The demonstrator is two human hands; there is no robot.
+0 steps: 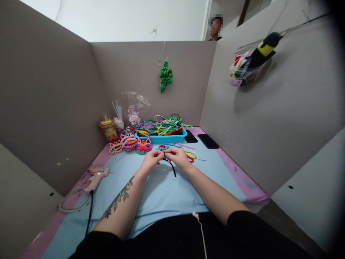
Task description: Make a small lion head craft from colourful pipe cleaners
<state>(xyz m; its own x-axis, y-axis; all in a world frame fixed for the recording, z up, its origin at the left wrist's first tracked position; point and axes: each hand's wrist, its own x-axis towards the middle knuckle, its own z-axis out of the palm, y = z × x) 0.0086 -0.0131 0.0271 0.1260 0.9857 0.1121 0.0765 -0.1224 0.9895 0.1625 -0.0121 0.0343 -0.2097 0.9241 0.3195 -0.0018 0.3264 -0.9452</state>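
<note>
My left hand and my right hand meet over the middle of the blue cloth, fingertips pinched together. Between them they hold a black pipe cleaner, whose free end hangs down toward me. The spot where the fingers grip is mostly hidden. Just behind my fingers lies a small blue and red fuzzy piece, partly covered. Yellow and red pipe cleaners curve beside my right hand. Left of my hands sit several finished-looking fuzzy animal heads, one pink, orange and teal, another purple.
A blue tray heaped with coloured pipe cleaners stands at the back, with two dark phones to its right. A pink glue gun with its cable lies left. Grey partitions enclose the table; a person shows beyond.
</note>
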